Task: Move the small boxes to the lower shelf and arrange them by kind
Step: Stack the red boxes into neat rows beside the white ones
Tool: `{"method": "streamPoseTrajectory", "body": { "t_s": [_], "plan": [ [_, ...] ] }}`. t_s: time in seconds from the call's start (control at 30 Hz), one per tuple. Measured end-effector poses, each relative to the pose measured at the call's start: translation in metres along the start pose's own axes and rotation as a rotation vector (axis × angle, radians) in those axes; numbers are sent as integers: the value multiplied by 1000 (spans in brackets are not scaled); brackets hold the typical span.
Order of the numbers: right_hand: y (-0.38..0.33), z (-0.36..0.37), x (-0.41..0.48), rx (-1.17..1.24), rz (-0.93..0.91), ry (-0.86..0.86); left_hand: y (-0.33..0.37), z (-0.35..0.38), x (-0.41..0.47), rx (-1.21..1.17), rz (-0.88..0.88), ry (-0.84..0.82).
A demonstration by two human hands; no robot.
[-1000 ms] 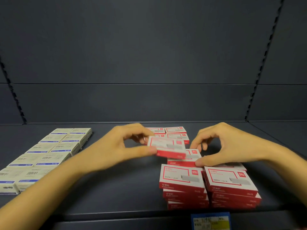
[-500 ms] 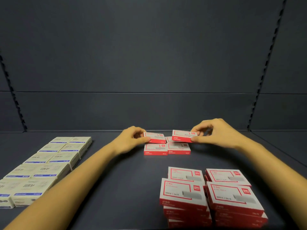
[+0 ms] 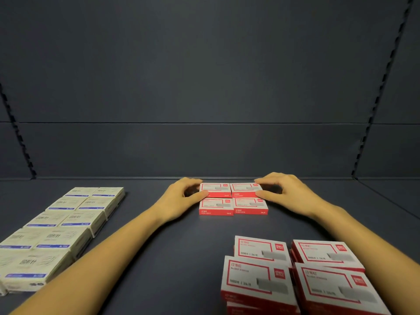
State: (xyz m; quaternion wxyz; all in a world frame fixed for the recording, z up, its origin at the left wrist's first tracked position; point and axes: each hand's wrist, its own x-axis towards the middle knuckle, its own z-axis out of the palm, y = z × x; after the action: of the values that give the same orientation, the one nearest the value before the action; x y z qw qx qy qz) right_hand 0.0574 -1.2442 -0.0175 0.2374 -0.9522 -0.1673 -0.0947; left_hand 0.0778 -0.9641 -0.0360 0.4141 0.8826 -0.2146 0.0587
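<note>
Several red-and-white small boxes lie flat at the back of the dark shelf point(image 3: 181, 258). My left hand point(image 3: 179, 197) pinches the back-left red box point(image 3: 214, 189). My right hand point(image 3: 284, 192) pinches the back-right red box point(image 3: 244, 189). Both boxes sit side by side, behind two front red boxes point(image 3: 233, 206), and seem raised as a second layer. Stacks of more red boxes point(image 3: 293, 276) stand at the front right. Cream boxes with blue stripes point(image 3: 61, 226) lie in two columns on the left.
The shelf's dark back panel point(image 3: 204, 87) rises just behind the far boxes, with slotted uprights point(image 3: 372, 114) at both sides. Bare shelf surface lies between the cream rows and the red boxes.
Both hands carried a red box each from the front stacks to the back and set them down side by side behind the front pair. The view tilted slightly.
</note>
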Motion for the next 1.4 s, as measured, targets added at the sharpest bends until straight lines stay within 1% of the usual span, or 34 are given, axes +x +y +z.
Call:
{"method": "streamPoseTrajectory", "body": {
  "t_s": [0.07, 0.13, 0.17, 0.2, 0.23, 0.27, 0.33, 0.4, 0.5, 0.57, 0.7, 0.77, 0.83, 0.93, 1.07, 1.17, 1.27, 1.4],
  "plan": [
    [-3, 1, -2, -37, -13, 16, 3, 1, -2, 52, 31, 22],
    [-7, -2, -6, -38, -30, 55, 9, 0, -6, 123, 63, 102],
    [-9, -5, -8, -19, -42, 88, 16, -3, -9, 114, 80, 144],
    [-13, -10, -12, 19, -55, 117, 25, -7, -14, 70, 102, 165],
    [-18, -15, -16, 79, -72, 131, 37, -12, -21, 2, 127, 149],
    [-24, -21, -22, 149, -89, 116, 49, -18, -30, -71, 154, 93],
    [-39, -34, -38, 256, -128, 12, 72, -26, -52, -171, 226, -65],
    [-52, -46, -55, 273, -183, -134, 85, -26, -78, -166, 308, -168],
    [-69, -56, -74, 211, -224, -313, 94, -19, -110, -86, 370, -274],
    [-77, -57, -82, 140, -228, -370, 97, -15, -120, -43, 371, -292],
    [-86, -58, -86, 12, -222, -393, 99, -12, -124, -44, 343, -269],
    [-90, -59, -84, -12, -207, -424, 99, -13, -126, -65, 336, -274],
    [-93, -59, -82, -29, -190, -440, 97, -17, -127, -68, 319, -241],
    [-97, -60, -77, -46, -156, -481, 92, -27, -123, -76, 286, -112],
    [-98, -57, -71, -23, -137, -550, 81, -39, -103, -108, 174, 90],
    [-94, -55, -66, 6, -132, -490, 69, -38, -79, -94, 101, 152],
    [-84, -54, -58, 59, -100, -349, 55, -28, -57, -108, 29, 135],
    [-61, -48, -44, 91, -26, -160, 39, -15, -40, -65, -61, 109]
  ]
}}
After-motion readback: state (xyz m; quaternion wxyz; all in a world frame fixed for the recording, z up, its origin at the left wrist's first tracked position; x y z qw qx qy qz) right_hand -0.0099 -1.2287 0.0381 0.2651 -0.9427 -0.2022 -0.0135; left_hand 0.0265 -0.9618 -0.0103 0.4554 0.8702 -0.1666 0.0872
